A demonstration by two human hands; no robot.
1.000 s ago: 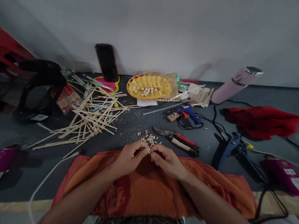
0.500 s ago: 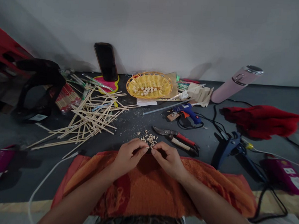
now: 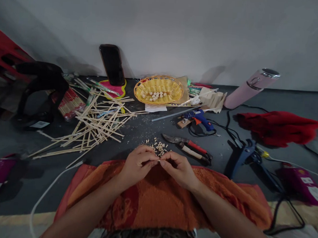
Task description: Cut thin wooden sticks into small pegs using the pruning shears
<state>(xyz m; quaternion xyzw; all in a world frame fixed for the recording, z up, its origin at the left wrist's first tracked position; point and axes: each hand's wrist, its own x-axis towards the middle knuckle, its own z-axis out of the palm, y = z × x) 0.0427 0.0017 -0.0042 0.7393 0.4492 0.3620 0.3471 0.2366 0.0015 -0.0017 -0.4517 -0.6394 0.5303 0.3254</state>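
Observation:
My left hand (image 3: 138, 164) and my right hand (image 3: 179, 170) meet fingertip to fingertip above the front edge of the dark table. Both are closed in a pinch. A tiny pale piece of wooden stick (image 3: 159, 161) shows where the fingertips touch; the fingers cover most of it, so I cannot tell if there is more than one. Just beyond them lies a small heap of cut stick pieces (image 3: 161, 146). Red-and-cream-handled pruning shears (image 3: 192, 148) rest to the right of the heap. Under my wrists an orange towel (image 3: 160, 204) spreads over my lap.
A yellow basket (image 3: 160, 84) holds several small pale cubes. Long wooden sticks (image 3: 97, 124) lie jumbled at left, before a propped phone (image 3: 112, 65). To the right are a blue glue gun (image 3: 201, 119), a pink flask (image 3: 249, 90), a red cloth (image 3: 278, 128) and trailing cables.
My fingertips have come together; a small gap separated them before, with a pale bit at each hand. The things on the table stay in place.

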